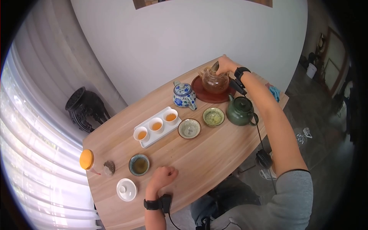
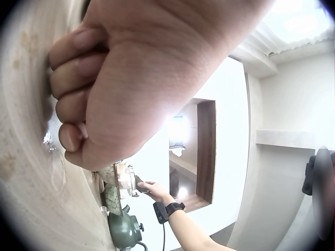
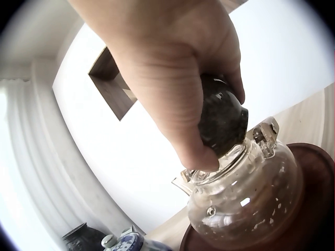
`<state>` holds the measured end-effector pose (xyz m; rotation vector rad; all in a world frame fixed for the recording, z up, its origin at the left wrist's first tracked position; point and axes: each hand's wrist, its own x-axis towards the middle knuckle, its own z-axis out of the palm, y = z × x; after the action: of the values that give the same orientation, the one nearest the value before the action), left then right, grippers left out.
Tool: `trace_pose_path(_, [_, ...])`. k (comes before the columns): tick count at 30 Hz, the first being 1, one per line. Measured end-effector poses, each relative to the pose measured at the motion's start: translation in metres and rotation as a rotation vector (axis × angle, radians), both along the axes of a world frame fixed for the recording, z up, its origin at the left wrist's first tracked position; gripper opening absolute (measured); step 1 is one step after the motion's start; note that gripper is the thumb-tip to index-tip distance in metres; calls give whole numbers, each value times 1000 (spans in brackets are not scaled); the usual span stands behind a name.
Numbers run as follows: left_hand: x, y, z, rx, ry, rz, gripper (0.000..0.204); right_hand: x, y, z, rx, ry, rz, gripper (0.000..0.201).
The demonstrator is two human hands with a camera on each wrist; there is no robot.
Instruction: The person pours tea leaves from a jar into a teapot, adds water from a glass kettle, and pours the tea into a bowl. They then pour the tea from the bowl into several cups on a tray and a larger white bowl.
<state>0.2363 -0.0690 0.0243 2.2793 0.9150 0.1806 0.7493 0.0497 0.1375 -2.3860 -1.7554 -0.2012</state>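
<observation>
My right hand (image 1: pixel 226 65) grips a small dark glossy cup (image 3: pixel 222 115), thumb on one side and fingers on the other. The cup is tipped, its rim right over the mouth of a clear glass teapot (image 3: pixel 246 201). That teapot stands on a round reddish-brown tray (image 1: pixel 199 94). Curled into a loose fist, my left hand (image 1: pixel 165 177) rests on the wooden table with nothing visible in it. Nearest to it are a dark-glazed bowl (image 1: pixel 139 165) of brownish liquid and a white lid (image 1: pixel 127 189) with a knob.
A white tray (image 1: pixel 145 145) holds three white cups of amber tea. A blue-and-white teapot (image 1: pixel 183 94), a green teapot (image 1: pixel 240 112) and two glazed bowls, one pale (image 1: pixel 189 128) and one greenish (image 1: pixel 213 117), stand nearby. An orange-lidded jar (image 1: pixel 87 159) is at the left edge.
</observation>
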Motion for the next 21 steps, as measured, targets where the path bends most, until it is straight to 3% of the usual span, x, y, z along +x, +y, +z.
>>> trace_pose_path(5, [0,0,0,12,13,-5,26,-14,-5,11,-76,-30,-25,60])
trace_pose_path(11, [1,-1,2,23,10,-5,26,-33,-12,6,-7,-245,-7,58])
trace_pose_path(14, [0,0,1,34,11,-7,26,-35,-10,0,67,-399,95,61])
trace_pose_path(17, [0,-1,1,38,2,-10,27,-43,-7,-5,47,-588,118,44])
trace_pose_path(19, [0,0,0,41,4,-9,28,-42,4,-22,218,-880,104,28])
trace_pose_path(21, [0,0,-1,47,-8,-11,28,-41,8,-30,256,-1017,126,26])
